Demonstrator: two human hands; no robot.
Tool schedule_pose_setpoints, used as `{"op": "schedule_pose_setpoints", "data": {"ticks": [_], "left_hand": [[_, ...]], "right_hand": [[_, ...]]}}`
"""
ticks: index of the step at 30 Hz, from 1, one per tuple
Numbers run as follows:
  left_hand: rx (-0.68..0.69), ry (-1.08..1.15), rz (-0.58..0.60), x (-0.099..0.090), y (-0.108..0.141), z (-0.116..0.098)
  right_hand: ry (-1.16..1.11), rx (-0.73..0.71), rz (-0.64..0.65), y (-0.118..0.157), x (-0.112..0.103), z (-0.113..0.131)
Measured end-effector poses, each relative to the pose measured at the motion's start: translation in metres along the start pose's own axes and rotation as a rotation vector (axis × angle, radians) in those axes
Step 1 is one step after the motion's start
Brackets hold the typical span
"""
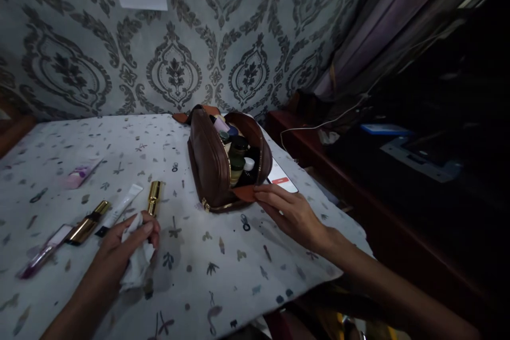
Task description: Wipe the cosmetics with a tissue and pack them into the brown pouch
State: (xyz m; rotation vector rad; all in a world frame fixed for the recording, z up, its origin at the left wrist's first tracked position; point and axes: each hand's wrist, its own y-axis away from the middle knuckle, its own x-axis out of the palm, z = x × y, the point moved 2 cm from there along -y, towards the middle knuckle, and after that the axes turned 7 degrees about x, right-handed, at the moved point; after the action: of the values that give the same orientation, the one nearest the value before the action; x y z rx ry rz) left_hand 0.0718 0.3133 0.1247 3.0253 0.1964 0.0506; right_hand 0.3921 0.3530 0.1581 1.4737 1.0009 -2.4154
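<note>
My left hand [133, 239] is closed around a crumpled white tissue [137, 263], just in front of an upright-lying gold tube [154, 191]. With its fingertips, my right hand [282, 207] pinches the orange-brown flap [244, 193] at the near end of a brown cosmetic bag [209, 162]. The bag is unzipped and wide open. Inside it are several jars and bottles, among them a green jar [236, 167] and one with a white cap [249, 163]. A phone [282, 176] with a lit screen lies partly behind the bag, beyond my right hand.
On the patterned tablecloth [191, 276] at left lie a pink tube [82, 172], a white tube [123, 204], a gold and black tube [87, 223] and a purple tube [42, 255]. Patterned wall behind; a dark red ledge [319, 156] and white cable [342, 114] at right.
</note>
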Motion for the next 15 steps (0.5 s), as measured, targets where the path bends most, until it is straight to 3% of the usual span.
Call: {"op": "schedule_pose_setpoints", "data": {"ticks": [8, 15], "left_hand": [[-0.012, -0.051, 0.044, -0.005, -0.004, 0.001], [-0.041, -0.021, 0.120, -0.004, -0.004, 0.005]], "right_hand": [[0.012, 0.035, -0.060, 0.002, 0.009, -0.006], [-0.049, 0.104, 0.148, -0.023, 0.015, 0.000]]}}
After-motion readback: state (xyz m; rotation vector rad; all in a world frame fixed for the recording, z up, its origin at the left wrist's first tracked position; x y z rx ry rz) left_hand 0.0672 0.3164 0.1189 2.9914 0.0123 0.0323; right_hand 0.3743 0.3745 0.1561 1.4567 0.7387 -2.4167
